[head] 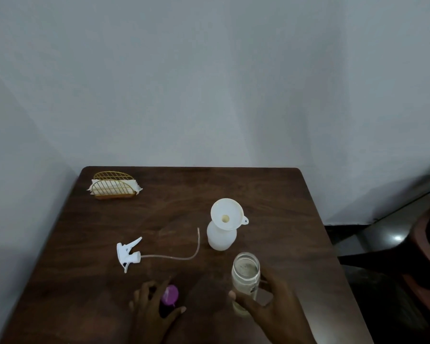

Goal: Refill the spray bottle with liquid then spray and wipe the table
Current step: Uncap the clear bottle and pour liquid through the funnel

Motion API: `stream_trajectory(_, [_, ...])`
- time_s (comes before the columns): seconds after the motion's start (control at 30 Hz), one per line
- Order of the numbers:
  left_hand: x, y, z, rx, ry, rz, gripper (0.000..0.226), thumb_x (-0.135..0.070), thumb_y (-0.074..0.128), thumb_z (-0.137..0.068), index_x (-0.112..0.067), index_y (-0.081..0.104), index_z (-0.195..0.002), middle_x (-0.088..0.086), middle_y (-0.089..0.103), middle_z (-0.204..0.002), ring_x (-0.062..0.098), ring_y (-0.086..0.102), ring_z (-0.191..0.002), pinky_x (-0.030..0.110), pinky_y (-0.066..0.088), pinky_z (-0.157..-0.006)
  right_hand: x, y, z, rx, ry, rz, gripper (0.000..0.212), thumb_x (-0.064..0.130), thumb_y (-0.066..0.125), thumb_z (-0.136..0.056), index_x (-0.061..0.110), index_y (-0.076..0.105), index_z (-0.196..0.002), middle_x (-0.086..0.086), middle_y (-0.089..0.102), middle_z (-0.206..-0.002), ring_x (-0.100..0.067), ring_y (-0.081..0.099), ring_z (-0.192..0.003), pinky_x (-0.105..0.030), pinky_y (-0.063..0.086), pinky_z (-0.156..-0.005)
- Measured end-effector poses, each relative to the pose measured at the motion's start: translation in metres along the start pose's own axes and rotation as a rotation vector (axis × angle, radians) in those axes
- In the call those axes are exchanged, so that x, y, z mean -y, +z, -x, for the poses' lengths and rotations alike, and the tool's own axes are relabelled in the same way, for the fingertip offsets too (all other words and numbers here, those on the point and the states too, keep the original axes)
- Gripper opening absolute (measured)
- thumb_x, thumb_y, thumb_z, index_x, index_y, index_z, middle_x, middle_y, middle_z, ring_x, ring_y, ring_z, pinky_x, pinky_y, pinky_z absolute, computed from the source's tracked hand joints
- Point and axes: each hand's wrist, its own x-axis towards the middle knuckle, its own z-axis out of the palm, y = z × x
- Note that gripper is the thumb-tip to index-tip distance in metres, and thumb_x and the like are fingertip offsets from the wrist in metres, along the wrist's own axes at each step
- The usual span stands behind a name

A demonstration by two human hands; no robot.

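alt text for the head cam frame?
Person's right hand grips an open clear jar while the left hand holds its purple lid on a brown wooden table; beyond stand a funnel-topped white bottle and detached spray head.

Two bare hands were seen at the lower edge of the view: the left hand (152, 309) and the right hand (271, 306). No sleeves, rings, watch or gloves were worn; wrists were left uncovered.

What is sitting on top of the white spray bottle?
A white funnel sits in the neck of the spray bottle, tilted slightly. The funnel covers the bottle's opening, and the liquid level inside cannot be seen.
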Motion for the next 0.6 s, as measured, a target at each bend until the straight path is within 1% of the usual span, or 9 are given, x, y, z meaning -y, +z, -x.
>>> stream_trajectory(0.07, [-0.015, -0.009, 0.0, -0.029, 0.012, 0.049, 0.08, -0.083, 0.064, -0.055, -0.041, 0.069, -0.123, -0.005, 0.058, -0.114, 0.023, 0.058, -0.099, 0.04, 0.045, -0.079, -0.001, -0.001, -0.001, 0.004, 0.016, -0.005, 0.064, 0.05, 0.091, -0.061, 0.04, 0.068, -0.119, 0.027, 0.073, -0.11, 0.009, 0.066, -0.105, -0.022, 0.055, -0.093])
stream_trajectory(0.1, [-0.029, -0.018, -0.001, -0.025, 0.009, 0.121, 0.07, -0.08, 0.066, -0.059, -0.043, 0.068, -0.119, -0.009, 0.06, -0.113, 0.016, 0.059, -0.103, 0.041, 0.048, -0.084, 0.0, -0.002, -0.001, 0.002, 0.022, -0.01, 0.063, 0.05, 0.091, -0.061, 0.04, 0.068, -0.119, 0.028, 0.073, -0.109, 0.01, 0.066, -0.104, -0.023, 0.055, -0.093])
stream_trajectory(0.13, [-0.046, -0.028, -0.002, -0.037, 0.013, 0.229, 0.054, -0.073, 0.07, -0.066, -0.046, 0.067, -0.112, -0.013, 0.063, -0.108, 0.005, 0.06, -0.102, 0.039, 0.05, -0.089, -0.001, -0.004, -0.002, -0.005, 0.027, -0.01, 0.063, 0.051, 0.091, -0.061, 0.04, 0.069, -0.119, 0.029, 0.073, -0.108, 0.01, 0.067, -0.104, -0.024, 0.056, -0.093])
stream_trajectory(0.2, [-0.079, -0.046, -0.008, -0.099, 0.018, 0.44, 0.022, -0.049, 0.078, -0.08, -0.048, 0.064, -0.098, -0.018, 0.068, -0.095, -0.003, 0.064, -0.092, 0.036, 0.055, -0.087, -0.001, -0.007, -0.004, -0.016, 0.038, -0.013, 0.062, 0.052, 0.09, -0.061, 0.04, 0.069, -0.118, 0.028, 0.073, -0.108, 0.009, 0.066, -0.104, -0.027, 0.057, -0.093])
stream_trajectory(0.23, [-0.097, -0.055, -0.012, -0.111, 0.015, 0.493, 0.014, -0.04, 0.076, -0.086, -0.046, 0.066, -0.095, -0.018, 0.07, -0.09, -0.004, 0.066, -0.087, 0.035, 0.058, -0.085, -0.001, -0.009, -0.005, -0.019, 0.051, -0.015, 0.061, 0.053, 0.09, -0.061, 0.041, 0.069, -0.117, 0.028, 0.073, -0.107, 0.01, 0.066, -0.104, -0.028, 0.057, -0.093])
stream_trajectory(0.27, [-0.113, -0.062, -0.017, -0.112, 0.013, 0.534, 0.009, -0.037, 0.072, -0.09, -0.044, 0.068, -0.093, -0.019, 0.072, -0.088, -0.004, 0.066, -0.084, 0.034, 0.058, -0.082, -0.001, -0.012, -0.006, -0.022, 0.064, -0.018, 0.059, 0.054, 0.089, -0.061, 0.041, 0.069, -0.115, 0.028, 0.073, -0.106, 0.01, 0.066, -0.103, -0.029, 0.057, -0.093])
stream_trajectory(0.4, [-0.157, -0.077, -0.048, -0.048, -0.016, 0.716, 0.014, -0.034, 0.066, -0.096, -0.035, 0.072, -0.083, -0.01, 0.073, -0.073, 0.004, 0.07, -0.07, 0.024, 0.056, -0.066, -0.002, -0.027, -0.018, -0.05, 0.042, 0.005, 0.055, 0.058, 0.087, -0.063, 0.036, 0.071, -0.111, 0.025, 0.075, -0.103, 0.006, 0.069, -0.099, -0.032, 0.058, -0.091])
stream_trajectory(0.5, [-0.173, -0.081, -0.069, -0.019, -0.044, 0.777, 0.017, -0.037, 0.067, -0.095, -0.026, 0.075, -0.085, -0.006, 0.076, -0.071, 0.01, 0.072, -0.065, 0.026, 0.057, -0.059, -0.004, -0.037, -0.031, -0.067, 0.022, 0.028, 0.054, 0.056, 0.087, -0.066, 0.033, 0.071, -0.112, 0.019, 0.075, -0.107, 0.003, 0.069, -0.1, -0.034, 0.058, -0.091])
stream_trajectory(0.6, [-0.179, -0.085, -0.083, 0.022, -0.073, 0.786, 0.019, -0.04, 0.066, -0.095, -0.024, 0.075, -0.09, -0.004, 0.077, -0.073, 0.008, 0.072, -0.062, 0.025, 0.056, -0.055, -0.001, -0.046, -0.044, -0.057, -0.015, 0.062, 0.046, 0.047, 0.087, -0.07, 0.032, 0.071, -0.11, 0.02, 0.075, -0.104, 0.004, 0.069, -0.098, -0.029, 0.058, -0.089])
